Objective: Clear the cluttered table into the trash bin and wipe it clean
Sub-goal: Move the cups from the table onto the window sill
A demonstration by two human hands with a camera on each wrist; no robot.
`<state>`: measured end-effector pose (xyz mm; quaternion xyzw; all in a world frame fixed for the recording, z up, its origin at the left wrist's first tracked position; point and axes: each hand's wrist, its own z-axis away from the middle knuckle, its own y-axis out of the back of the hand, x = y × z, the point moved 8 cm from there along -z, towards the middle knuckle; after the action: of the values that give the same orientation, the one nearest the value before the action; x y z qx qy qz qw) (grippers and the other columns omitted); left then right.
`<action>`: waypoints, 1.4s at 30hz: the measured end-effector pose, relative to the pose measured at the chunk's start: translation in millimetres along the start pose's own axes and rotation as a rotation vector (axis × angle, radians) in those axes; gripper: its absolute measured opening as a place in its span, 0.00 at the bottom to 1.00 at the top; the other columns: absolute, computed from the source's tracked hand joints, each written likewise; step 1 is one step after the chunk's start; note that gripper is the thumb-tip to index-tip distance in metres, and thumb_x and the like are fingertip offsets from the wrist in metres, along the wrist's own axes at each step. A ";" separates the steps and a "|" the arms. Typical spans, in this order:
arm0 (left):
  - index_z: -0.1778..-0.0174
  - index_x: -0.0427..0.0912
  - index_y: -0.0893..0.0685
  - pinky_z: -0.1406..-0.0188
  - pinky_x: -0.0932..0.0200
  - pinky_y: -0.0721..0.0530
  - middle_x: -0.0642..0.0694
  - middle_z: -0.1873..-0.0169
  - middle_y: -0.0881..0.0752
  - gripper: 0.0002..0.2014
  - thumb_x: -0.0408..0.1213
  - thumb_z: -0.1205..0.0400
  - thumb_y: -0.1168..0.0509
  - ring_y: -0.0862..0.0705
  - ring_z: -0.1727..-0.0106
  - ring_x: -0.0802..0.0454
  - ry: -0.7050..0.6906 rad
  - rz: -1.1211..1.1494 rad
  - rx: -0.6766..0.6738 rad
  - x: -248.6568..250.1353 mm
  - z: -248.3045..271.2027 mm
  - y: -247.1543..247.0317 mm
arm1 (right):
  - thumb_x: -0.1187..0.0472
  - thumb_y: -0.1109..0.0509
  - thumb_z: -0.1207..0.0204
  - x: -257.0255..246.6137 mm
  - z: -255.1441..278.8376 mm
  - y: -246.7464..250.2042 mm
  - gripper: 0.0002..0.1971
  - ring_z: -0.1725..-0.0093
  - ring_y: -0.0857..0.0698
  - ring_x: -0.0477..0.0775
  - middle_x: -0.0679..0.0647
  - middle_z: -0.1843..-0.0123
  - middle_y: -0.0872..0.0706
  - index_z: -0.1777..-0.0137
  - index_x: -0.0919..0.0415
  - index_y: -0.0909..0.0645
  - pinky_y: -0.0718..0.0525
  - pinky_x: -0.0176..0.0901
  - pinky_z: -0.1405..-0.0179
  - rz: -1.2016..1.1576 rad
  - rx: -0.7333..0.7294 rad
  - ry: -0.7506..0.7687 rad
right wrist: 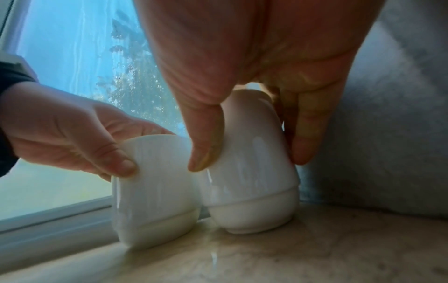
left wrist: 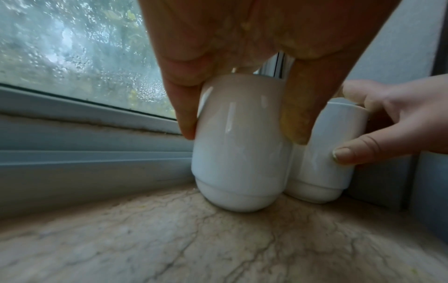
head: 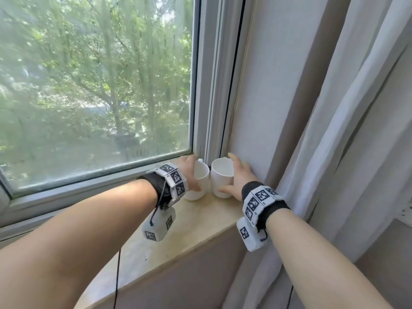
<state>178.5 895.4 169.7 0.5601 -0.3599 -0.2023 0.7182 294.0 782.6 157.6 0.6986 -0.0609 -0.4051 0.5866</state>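
Two white mugs (head: 200, 181) (head: 221, 177), one gripped per hand (head: 189, 172) (head: 239, 179), windowsill (head: 200, 219)

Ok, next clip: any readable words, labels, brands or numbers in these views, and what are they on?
No readable text in any view.
Left wrist band: black-and-white square code markers only, no letters; a tiny mark beside one is too small to read.
Right wrist band: the same kind of code markers, nothing legible.
Left mug: plain white, no print visible.
Right mug: plain white, no print visible.
Window and sill: no signs or labels.
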 end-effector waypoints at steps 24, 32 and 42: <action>0.18 0.52 0.53 0.26 0.46 0.34 0.42 0.19 0.47 0.46 0.48 0.25 0.30 0.39 0.21 0.39 0.110 0.058 0.113 18.8 33.4 -3.8 | 0.55 0.35 0.22 -10.3 35.3 12.6 0.39 0.25 0.34 0.63 0.55 0.17 0.58 0.18 0.46 0.56 0.27 0.50 0.33 0.219 -0.048 0.047; 0.18 0.49 0.50 0.22 0.49 0.43 0.44 0.18 0.48 0.41 0.47 0.22 0.32 0.45 0.19 0.43 0.020 0.129 0.195 35.1 97.5 -8.7 | 0.50 0.35 0.21 0.1 88.6 20.3 0.36 0.22 0.41 0.61 0.56 0.20 0.47 0.19 0.52 0.50 0.39 0.50 0.23 0.063 -0.021 0.182; 0.19 0.45 0.45 0.23 0.51 0.40 0.43 0.21 0.43 0.38 0.46 0.21 0.34 0.41 0.21 0.44 -0.154 0.112 0.225 47.6 227.4 -18.5 | 0.49 0.37 0.21 -8.3 219.4 23.8 0.32 0.21 0.42 0.58 0.54 0.21 0.43 0.19 0.51 0.44 0.41 0.50 0.21 0.134 0.046 0.184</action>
<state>42.9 707.1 191.7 0.5988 -0.4650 -0.1625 0.6315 158.0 610.9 186.1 0.7405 -0.0629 -0.2975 0.5993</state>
